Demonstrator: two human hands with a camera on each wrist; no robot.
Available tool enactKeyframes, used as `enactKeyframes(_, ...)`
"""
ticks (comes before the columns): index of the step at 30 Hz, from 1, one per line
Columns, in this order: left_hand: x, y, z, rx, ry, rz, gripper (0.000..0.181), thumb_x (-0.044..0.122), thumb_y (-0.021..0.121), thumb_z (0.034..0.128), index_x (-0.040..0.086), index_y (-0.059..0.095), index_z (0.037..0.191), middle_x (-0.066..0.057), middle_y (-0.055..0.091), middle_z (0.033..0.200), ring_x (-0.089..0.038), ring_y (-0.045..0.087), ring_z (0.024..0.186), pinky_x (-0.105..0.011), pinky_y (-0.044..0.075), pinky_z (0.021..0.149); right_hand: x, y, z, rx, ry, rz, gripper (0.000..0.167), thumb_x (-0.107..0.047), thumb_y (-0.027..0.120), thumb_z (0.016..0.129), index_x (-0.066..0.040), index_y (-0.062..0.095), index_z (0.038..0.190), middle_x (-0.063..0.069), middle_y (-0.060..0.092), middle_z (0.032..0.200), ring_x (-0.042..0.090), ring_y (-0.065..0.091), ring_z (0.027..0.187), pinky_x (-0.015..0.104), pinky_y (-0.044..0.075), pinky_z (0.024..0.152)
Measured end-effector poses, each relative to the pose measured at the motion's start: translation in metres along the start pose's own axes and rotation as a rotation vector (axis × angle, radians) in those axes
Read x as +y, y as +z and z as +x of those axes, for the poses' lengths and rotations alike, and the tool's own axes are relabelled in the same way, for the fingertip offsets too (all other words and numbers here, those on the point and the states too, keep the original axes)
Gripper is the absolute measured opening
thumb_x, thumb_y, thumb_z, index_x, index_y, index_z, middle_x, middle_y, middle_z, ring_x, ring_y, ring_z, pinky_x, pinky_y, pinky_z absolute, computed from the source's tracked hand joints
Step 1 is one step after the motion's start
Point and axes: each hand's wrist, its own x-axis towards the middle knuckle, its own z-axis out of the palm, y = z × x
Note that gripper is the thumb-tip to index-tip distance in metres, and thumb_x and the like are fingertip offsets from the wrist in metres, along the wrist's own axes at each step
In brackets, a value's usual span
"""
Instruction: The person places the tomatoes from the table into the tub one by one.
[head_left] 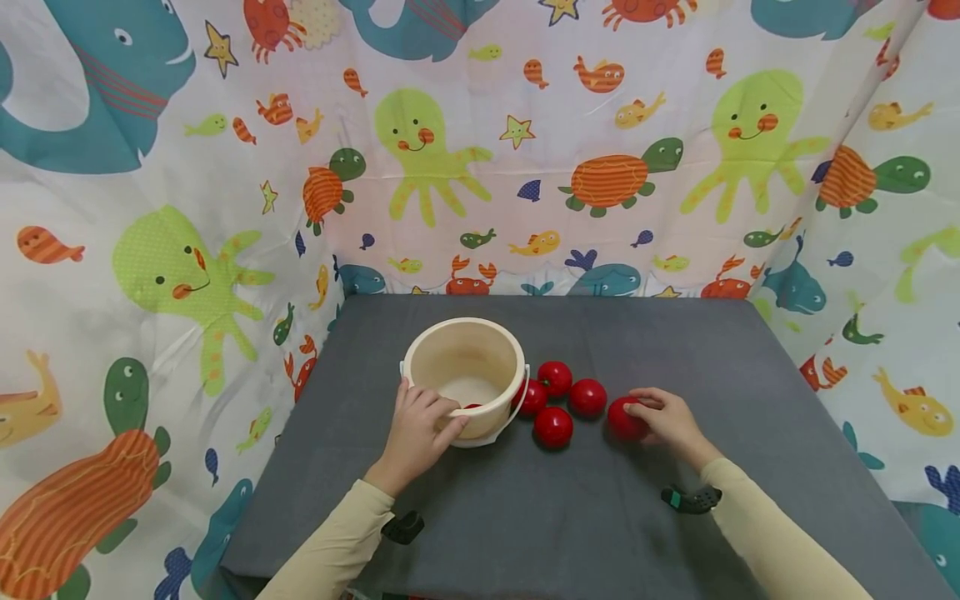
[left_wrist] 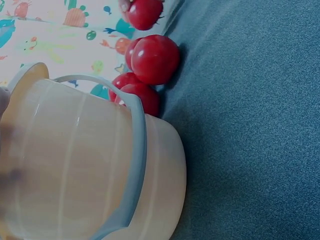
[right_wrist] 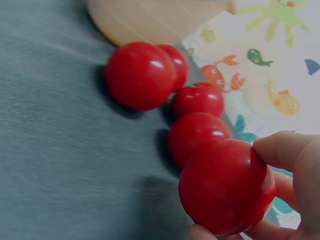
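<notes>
A cream bucket (head_left: 465, 429) (left_wrist: 75, 165) stands upright on the grey table. My left hand (head_left: 422, 427) grips its near-left rim; in the left wrist view only a fingertip (left_wrist: 4, 99) shows at the left edge. A bit of something red (head_left: 472, 406) shows inside the bucket, mostly hidden by the rim. To the right, my right hand (head_left: 666, 421) (right_wrist: 295, 180) pinches a red tomato (head_left: 626, 418) (right_wrist: 227, 187) between thumb and fingers. In the right wrist view this tomato appears slightly above the cloth, with a shadow beside it.
Several red tomatoes (head_left: 553, 427) (left_wrist: 155, 59) (right_wrist: 140, 76) lie clustered between the bucket and my right hand. The bucket's pale handle (head_left: 521, 408) hangs down on its right side. Printed curtains (head_left: 517, 192) enclose the grey table (head_left: 540, 517) at the back and sides.
</notes>
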Motion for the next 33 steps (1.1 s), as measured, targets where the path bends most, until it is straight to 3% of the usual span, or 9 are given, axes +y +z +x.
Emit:
enactKeyframes(10,0.0,0.0,0.0,0.005,-0.001,-0.009,0.02,0.035,0.074,0.0869,0.016,0.074,0.092,-0.004,0.066,0.086,-0.029,0.057,0.095,-0.079,0.027,0.109,-0.03,-0.024,0.012,0.038,-0.021,0.02,0.061,-0.036,0.062,0.1,-0.003,0.046,0.149,0.032,0.051,0.145,0.039,0.061,0.116,0.046,0.062,0.086)
enactKeyframes(17,-0.002,0.001,-0.002,0.008,-0.011,0.0,0.019,0.035,0.075,0.0866,0.017,0.074,0.091,-0.002,0.065,0.086,-0.028,0.057,0.095,-0.08,0.027,0.109,-0.069,-0.028,0.021,0.044,-0.076,-0.004,0.06,-0.038,0.063,0.1,-0.008,0.047,0.15,0.028,0.052,0.146,0.041,0.058,0.121,0.034,0.062,0.081)
enactKeyframes(25,-0.001,0.001,-0.003,0.0,-0.022,-0.002,0.02,0.036,0.074,0.0868,0.016,0.074,0.092,-0.003,0.064,0.086,-0.028,0.057,0.096,-0.079,0.027,0.109,-0.117,-0.018,0.031,0.035,-0.136,0.047,0.056,-0.034,0.063,0.1,-0.01,0.049,0.149,0.025,0.054,0.145,0.041,0.057,0.124,0.036,0.062,0.084)
enactKeyframes(33,-0.001,0.002,-0.001,0.009,-0.009,-0.001,0.02,0.036,0.076,0.0859,0.017,0.074,0.092,-0.003,0.065,0.086,-0.029,0.057,0.097,-0.08,0.027,0.109,-0.149,0.003,0.035,0.009,-0.184,0.1,0.05,-0.027,0.064,0.1,-0.009,0.052,0.146,0.025,0.056,0.142,0.042,0.059,0.124,0.049,0.058,0.092)
